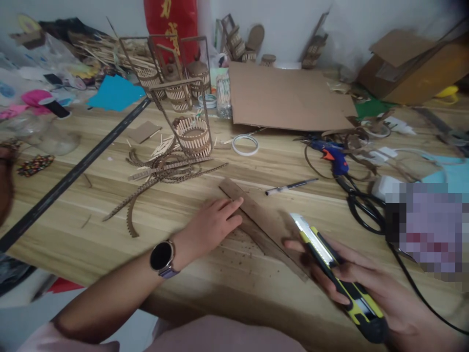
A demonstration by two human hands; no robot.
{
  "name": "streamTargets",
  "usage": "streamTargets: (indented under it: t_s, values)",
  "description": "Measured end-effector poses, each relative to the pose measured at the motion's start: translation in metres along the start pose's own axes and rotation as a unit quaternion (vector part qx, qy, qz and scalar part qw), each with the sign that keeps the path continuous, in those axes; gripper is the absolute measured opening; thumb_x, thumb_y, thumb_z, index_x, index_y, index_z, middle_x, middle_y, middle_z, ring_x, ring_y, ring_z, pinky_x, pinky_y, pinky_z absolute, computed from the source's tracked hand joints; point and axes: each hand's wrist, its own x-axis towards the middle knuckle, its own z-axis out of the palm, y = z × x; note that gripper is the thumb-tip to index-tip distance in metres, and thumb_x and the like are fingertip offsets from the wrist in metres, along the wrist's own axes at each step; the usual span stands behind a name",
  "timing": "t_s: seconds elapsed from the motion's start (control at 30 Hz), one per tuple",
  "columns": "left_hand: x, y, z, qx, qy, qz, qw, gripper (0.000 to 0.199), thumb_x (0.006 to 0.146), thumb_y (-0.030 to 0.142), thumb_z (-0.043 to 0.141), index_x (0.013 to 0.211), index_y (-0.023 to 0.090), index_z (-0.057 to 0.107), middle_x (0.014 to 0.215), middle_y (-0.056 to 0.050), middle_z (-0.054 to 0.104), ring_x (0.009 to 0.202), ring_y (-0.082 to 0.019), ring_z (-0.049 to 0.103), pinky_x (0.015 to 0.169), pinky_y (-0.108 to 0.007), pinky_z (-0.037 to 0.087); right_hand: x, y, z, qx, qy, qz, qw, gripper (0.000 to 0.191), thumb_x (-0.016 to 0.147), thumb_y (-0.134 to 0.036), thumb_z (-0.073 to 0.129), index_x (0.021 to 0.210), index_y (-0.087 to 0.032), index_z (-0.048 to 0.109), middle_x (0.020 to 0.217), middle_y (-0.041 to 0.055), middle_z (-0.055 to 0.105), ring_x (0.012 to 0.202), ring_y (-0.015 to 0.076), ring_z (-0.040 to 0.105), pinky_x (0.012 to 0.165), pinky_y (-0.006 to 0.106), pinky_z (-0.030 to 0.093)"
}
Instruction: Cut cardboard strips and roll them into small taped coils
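My right hand (388,288) is wrapped round a yellow-and-black utility knife (351,289), its silver blade end tilted up and to the left. Beneath the tip, one finger of that hand reaches toward a brown cardboard strip (269,227). My left hand (210,222) rests on the near side of this strip with its fingers stretched out; a watch is on that wrist. Another darker cardboard piece (252,234) lies partly under the strip, and small brown crumbs are scattered close by.
Behind my left hand are curled corrugated strips (157,171) and a small stick bucket (192,139) with a tall handle. A pen (291,187), a white tape ring (245,145) and a blue glue gun (335,157) lie beyond. A large cardboard sheet (289,98) stands farther back.
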Motion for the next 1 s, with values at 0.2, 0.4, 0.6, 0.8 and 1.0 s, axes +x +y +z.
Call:
streamTargets:
  t_s: [0.2,0.4,0.6,0.8,1.0]
  values:
    - [0.001,-0.004,0.0,0.023,0.007,-0.013,1.0,0.016,0.096,0.015,0.048,0.102,0.015,0.063,0.14,-0.016,0.053,0.117,-0.029,0.055,0.094,-0.045,0.049,-0.001,-0.005,-0.013,-0.07,0.061,-0.007,0.996,0.063,0.074,-0.039,0.07,0.134,-0.025,0.057,0.071,0.0026,0.062,0.055,0.0134,0.05,0.046,0.023,0.042]
    - [0.003,-0.005,0.005,-0.006,0.027,0.005,1.0,0.019,0.099,0.022,0.046,0.099,0.013,0.063,0.139,-0.013,0.055,0.123,-0.028,0.053,0.1,-0.043,0.047,-0.005,-0.012,-0.011,-0.053,0.113,-0.044,0.991,0.054,0.071,-0.037,0.071,0.124,-0.026,0.063,0.074,0.0035,0.067,0.051,0.0132,0.052,0.042,0.023,0.04]
    - [0.004,-0.005,0.011,-0.04,0.011,0.055,0.998,0.025,0.102,0.023,0.04,0.108,0.015,0.063,0.143,-0.01,0.053,0.135,-0.026,0.046,0.103,-0.043,0.047,-0.012,-0.004,0.009,-0.13,-0.013,0.02,0.991,0.06,0.079,-0.032,0.059,0.136,-0.017,0.053,0.067,0.0057,0.07,0.05,0.014,0.055,0.047,0.025,0.041]
    - [0.003,-0.007,0.018,-0.038,0.016,0.08,0.996,0.029,0.102,0.019,0.038,0.116,0.014,0.062,0.149,-0.01,0.047,0.142,-0.023,0.038,0.11,-0.04,0.041,-0.013,-0.012,-0.011,-0.316,0.038,-0.039,0.947,0.058,0.089,-0.04,0.052,0.141,-0.016,0.043,0.078,0.0073,0.071,0.058,0.0168,0.059,0.053,0.028,0.048]
    - [0.009,-0.014,0.009,0.027,0.015,0.086,0.996,0.021,0.099,0.018,0.046,0.111,0.015,0.064,0.147,-0.013,0.049,0.137,-0.028,0.045,0.108,-0.044,0.043,-0.011,-0.017,-0.002,-0.307,0.098,-0.095,0.942,0.056,0.086,-0.048,0.058,0.136,-0.025,0.048,0.105,0.01,0.071,0.08,0.0229,0.069,0.076,0.037,0.058]
